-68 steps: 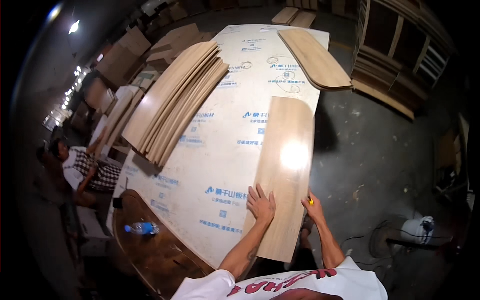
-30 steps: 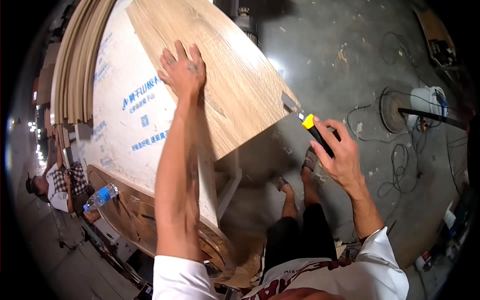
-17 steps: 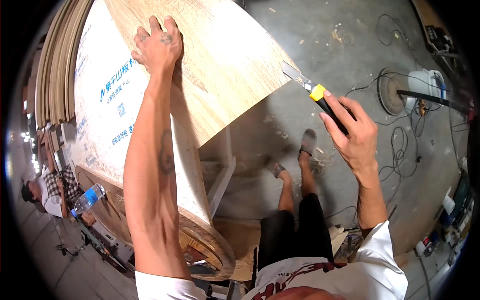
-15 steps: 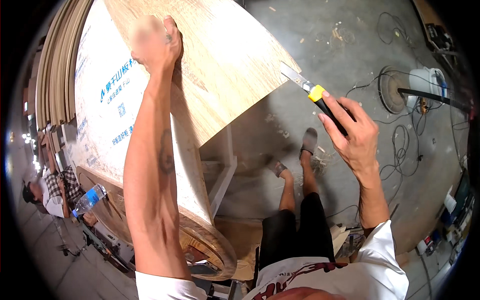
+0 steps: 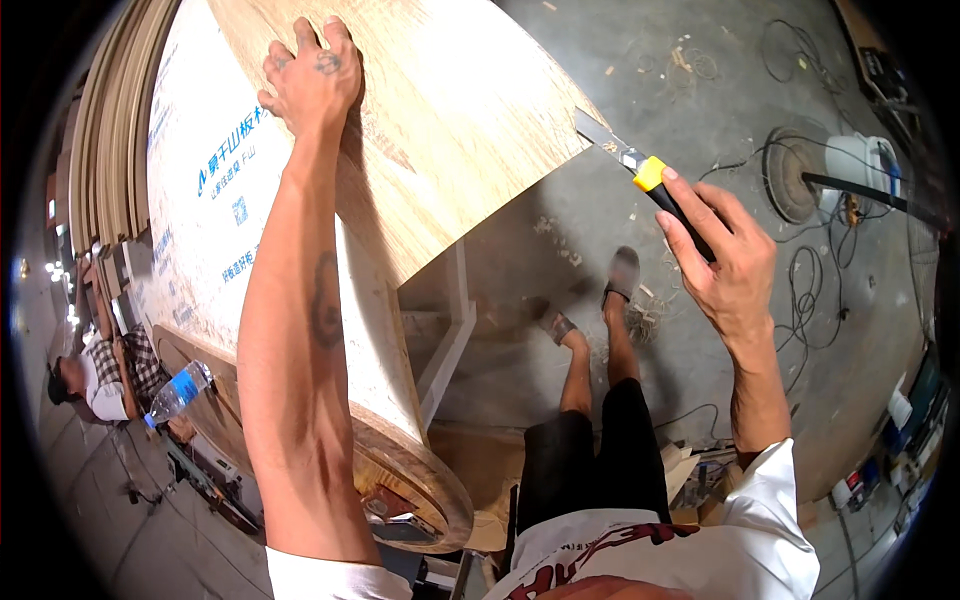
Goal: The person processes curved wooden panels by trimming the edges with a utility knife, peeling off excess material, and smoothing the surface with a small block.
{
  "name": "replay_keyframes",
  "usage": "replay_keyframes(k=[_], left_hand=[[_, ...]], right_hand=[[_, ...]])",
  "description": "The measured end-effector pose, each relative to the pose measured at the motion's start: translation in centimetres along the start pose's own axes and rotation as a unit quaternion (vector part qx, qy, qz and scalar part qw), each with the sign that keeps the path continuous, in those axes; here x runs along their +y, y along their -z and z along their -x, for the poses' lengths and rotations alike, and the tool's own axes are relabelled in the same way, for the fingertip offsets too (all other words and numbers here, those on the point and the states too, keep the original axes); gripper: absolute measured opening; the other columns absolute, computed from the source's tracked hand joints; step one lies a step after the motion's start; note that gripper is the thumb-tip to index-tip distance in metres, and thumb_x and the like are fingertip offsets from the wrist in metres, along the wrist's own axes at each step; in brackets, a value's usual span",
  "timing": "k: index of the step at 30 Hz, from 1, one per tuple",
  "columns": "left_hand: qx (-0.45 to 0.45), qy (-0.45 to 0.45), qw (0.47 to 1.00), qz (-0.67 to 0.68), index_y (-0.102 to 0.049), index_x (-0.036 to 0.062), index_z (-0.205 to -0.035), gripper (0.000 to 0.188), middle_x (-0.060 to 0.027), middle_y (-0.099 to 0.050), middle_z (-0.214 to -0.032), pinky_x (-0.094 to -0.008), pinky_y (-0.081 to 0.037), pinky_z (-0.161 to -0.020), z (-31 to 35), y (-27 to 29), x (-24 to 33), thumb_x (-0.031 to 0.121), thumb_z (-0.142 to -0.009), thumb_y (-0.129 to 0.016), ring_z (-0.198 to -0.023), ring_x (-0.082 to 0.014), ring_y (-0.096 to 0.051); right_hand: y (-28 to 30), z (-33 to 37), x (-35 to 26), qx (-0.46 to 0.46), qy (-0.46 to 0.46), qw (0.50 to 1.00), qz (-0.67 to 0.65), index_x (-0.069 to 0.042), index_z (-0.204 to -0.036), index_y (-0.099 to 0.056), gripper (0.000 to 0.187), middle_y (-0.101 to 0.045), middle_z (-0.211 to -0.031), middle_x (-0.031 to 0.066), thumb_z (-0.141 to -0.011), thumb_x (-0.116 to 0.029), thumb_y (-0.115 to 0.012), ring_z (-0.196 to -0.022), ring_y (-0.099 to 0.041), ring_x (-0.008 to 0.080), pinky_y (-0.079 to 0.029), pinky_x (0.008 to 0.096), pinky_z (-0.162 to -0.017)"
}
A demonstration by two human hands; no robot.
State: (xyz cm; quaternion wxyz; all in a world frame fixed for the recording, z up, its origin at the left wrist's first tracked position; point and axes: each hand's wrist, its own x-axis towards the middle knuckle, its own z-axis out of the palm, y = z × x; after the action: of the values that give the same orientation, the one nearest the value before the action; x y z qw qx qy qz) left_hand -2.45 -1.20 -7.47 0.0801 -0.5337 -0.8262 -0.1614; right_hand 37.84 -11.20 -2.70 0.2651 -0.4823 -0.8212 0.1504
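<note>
My left hand (image 5: 315,85) lies on a light wood-grain panel (image 5: 460,120), fingers spread and pressing on its surface near the left edge. Beneath that panel is a white board (image 5: 210,235) with blue print. In my right hand (image 5: 728,265) is a utility knife (image 5: 651,174) with a yellow-and-black handle and its blade out. The blade points up and left, at the right corner of the panel; I cannot tell whether it touches the edge.
A clear water bottle (image 5: 180,393) lies by an oval wooden frame (image 5: 445,480) at the lower left. Another person (image 5: 105,380) is at the far left, near stacked boards (image 5: 120,130). Cables (image 5: 805,300), a white bucket (image 5: 860,165) and wood scraps are on the floor at right.
My right hand has shifted a little right and down with the utility knife. The fingers of my left hand are now spread out on the panel.
</note>
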Motion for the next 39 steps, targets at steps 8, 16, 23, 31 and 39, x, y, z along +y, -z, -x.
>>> replay_keyframes(k=[8, 16, 23, 31, 39], left_hand=[[-0.008, -0.002, 1.0, -0.025, -0.036, 0.0136, -0.15, 0.07, -0.0296, -0.029, -0.152, -0.0671, -0.012, -0.111, -0.5, -0.6, -1.1, 0.06, -0.098, -0.027, -0.143, -0.0452, -0.023], [-0.009, -0.006, 1.0, -0.023, -0.038, 0.0122, -0.149, 0.068, -0.0285, -0.029, -0.153, -0.0637, -0.009, -0.113, 0.0, -0.1, -0.5, 0.057, -0.099, -0.029, -0.144, -0.0439, -0.022], [-0.054, 0.095, 0.99, -0.094, -0.038, 0.0089, -0.148, 0.062, -0.0287, -0.034, -0.149, -0.0601, -0.02, -0.113, 0.0, 1.2, 1.9, 0.047, -0.099, -0.036, -0.136, -0.0468, -0.034], [-0.037, 0.09, 0.992, -0.085, -0.04, 0.0079, -0.146, 0.061, -0.0284, -0.035, -0.149, -0.0586, -0.021, -0.113, 0.4, 1.2, 2.1, 0.046, -0.099, -0.038, -0.137, -0.0455, -0.034], [-0.043, 0.111, 0.99, -0.076, -0.042, 0.0088, -0.146, 0.06, -0.0283, -0.035, -0.149, -0.056, -0.02, -0.115, -0.1, 1.2, 2.7, 0.046, -0.099, -0.038, -0.137, -0.0449, -0.034]], right_hand=[[0.1, -1.5, 0.0, -0.013, 0.02, 1.0, 0.003, -0.015, -0.115, -0.072, 0.037, -0.064, -0.087, 0.0063, -0.079, -0.016, -0.076, -0.064, -0.059, 0.0184, -0.048, 0.0298, -0.054], [-0.4, -3.2, 0.3, -0.032, 0.045, 0.998, -0.001, -0.015, -0.115, -0.072, 0.036, -0.063, -0.086, 0.0056, -0.079, -0.016, -0.076, -0.062, -0.057, 0.0178, -0.046, 0.0302, -0.053], [-1.0, -4.8, 0.7, -0.035, 0.063, 0.997, -0.015, -0.015, -0.115, -0.072, 0.036, -0.064, -0.086, 0.0055, -0.079, -0.016, -0.077, -0.061, -0.057, 0.017, -0.047, 0.0295, -0.053], [-1.9, -7.1, 0.8, -0.045, 0.07, 0.996, -0.023, -0.016, -0.116, -0.072, 0.038, -0.065, -0.085, 0.005, -0.078, -0.016, -0.078, -0.063, -0.059, 0.0165, -0.048, 0.0291, -0.053], [-3.0, -10.7, 0.6, -0.064, 0.072, 0.995, -0.015, -0.02, -0.116, -0.072, 0.034, -0.065, -0.086, 0.0044, -0.082, -0.02, -0.076, -0.062, -0.059, 0.0177, -0.048, 0.0291, -0.054]])
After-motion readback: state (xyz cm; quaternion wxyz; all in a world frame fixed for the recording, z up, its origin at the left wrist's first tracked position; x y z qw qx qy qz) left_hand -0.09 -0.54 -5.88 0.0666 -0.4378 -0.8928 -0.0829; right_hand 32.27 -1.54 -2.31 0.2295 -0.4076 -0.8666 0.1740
